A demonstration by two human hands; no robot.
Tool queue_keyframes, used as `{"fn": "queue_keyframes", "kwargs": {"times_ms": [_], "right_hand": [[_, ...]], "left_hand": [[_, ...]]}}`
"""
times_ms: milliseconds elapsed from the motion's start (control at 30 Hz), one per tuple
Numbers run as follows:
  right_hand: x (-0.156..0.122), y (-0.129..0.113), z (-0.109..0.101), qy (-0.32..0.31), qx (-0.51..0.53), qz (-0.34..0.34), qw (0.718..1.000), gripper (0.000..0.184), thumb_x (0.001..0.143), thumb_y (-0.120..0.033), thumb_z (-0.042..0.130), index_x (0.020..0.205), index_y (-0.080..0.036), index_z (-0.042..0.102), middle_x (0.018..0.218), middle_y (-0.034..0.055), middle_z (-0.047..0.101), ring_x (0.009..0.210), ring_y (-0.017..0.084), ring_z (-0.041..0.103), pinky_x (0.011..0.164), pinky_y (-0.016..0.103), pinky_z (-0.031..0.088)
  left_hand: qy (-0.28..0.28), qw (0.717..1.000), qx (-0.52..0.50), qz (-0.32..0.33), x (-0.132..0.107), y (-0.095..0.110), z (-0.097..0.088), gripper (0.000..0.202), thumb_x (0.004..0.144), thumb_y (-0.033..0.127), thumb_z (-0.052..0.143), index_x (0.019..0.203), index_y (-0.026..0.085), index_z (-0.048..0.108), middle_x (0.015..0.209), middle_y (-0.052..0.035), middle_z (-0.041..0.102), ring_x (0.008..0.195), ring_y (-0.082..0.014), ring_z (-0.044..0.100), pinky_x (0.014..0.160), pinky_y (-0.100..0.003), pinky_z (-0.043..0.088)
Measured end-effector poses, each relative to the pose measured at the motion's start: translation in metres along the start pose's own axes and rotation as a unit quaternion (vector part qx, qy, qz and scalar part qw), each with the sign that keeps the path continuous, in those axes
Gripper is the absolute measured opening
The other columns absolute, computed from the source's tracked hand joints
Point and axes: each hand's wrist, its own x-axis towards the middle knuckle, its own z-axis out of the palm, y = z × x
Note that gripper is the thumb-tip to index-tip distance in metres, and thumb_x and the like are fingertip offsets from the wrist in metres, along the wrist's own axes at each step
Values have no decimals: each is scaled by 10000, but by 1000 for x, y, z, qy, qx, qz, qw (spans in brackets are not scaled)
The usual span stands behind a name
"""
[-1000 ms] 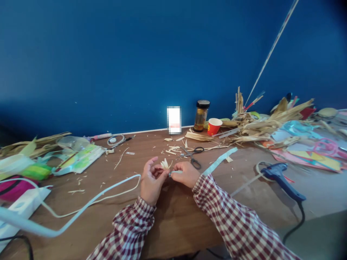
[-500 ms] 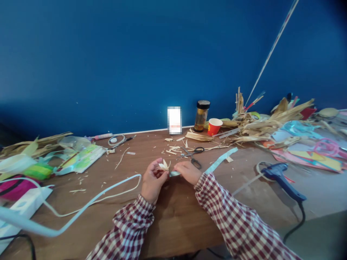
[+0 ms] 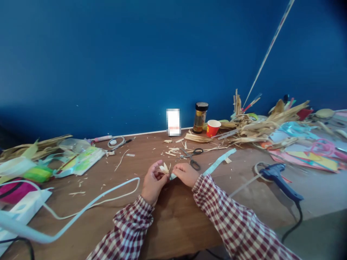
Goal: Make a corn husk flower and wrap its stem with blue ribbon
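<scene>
Between the fingertips of my left hand (image 3: 153, 182) is a small pale flower (image 3: 164, 168) with pointed petals that look like dried corn husk. My right hand (image 3: 185, 173) is closed on a light blue-green ribbon (image 3: 220, 161). One end of the ribbon shows between the two hands at the flower's base, and its long tail comes out beyond my right wrist onto the table. Just past my right hand lie dark-handled scissors (image 3: 194, 159). How the ribbon meets the flower's stem is hidden by my fingers.
A blue glue gun (image 3: 282, 178) lies at right with its cord. Behind stand a red paper cup (image 3: 213, 128) and a black-lidded jar (image 3: 200, 118). Dried husks (image 3: 273, 124) are heaped at back right. A white lamp-like tube (image 3: 89, 206) and a power strip (image 3: 24, 213) occupy the left.
My right hand has moved slightly closer to my left, and less ribbon shows between them. The whole view has shifted a little. Both hands keep their hold.
</scene>
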Motion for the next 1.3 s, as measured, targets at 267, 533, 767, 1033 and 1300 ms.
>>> {"fn": "queue_keyframes", "kwargs": {"times_ms": [267, 533, 767, 1033, 1300], "right_hand": [[-4, -10, -3, 36, 46, -77, 995, 235, 780, -359, 518, 796, -144, 613, 721, 21, 613, 676, 118, 531, 659, 234, 406], [1, -8, -5, 127, 115, -13, 985, 260, 749, -374, 546, 745, -126, 625, 646, 18, 612, 601, 109, 526, 594, 222, 414], [-3, -12, 2, 201, 98, -12, 974, 282, 727, -406, 577, 728, -136, 660, 660, 38, 656, 606, 135, 571, 598, 237, 437], [-4, -16, 8, 214, 84, -23, 973, 254, 746, -366, 563, 726, -141, 678, 693, 50, 677, 641, 149, 593, 614, 244, 451], [-5, -19, 10, 211, 105, -30, 971, 265, 742, -379, 564, 707, -141, 673, 666, 42, 670, 624, 145, 585, 606, 239, 444]], "left_hand": [[-68, 996, -39, -40, -5, 7, 3, 703, 582, 216, 744, 1198, 193, 405, 724, 14, 627, 659, -116, 601, 637, -259, 512], [56, 993, 101, 17, -7, 3, 2, 296, 655, 370, 664, 851, 152, 621, 705, -16, 623, 594, -118, 573, 522, -228, 493], [22, 965, 250, 79, -11, 1, 3, 255, 676, 386, 630, 763, 156, 698, 567, -9, 625, 488, -115, 519, 479, -214, 421], [-2, 968, 244, 51, -9, -4, 1, 287, 676, 412, 613, 753, 149, 699, 504, 13, 583, 457, -111, 493, 457, -205, 369], [-4, 973, 226, 41, -9, -2, 4, 265, 658, 390, 620, 725, 146, 697, 454, 28, 547, 422, -101, 455, 432, -199, 323]]}}
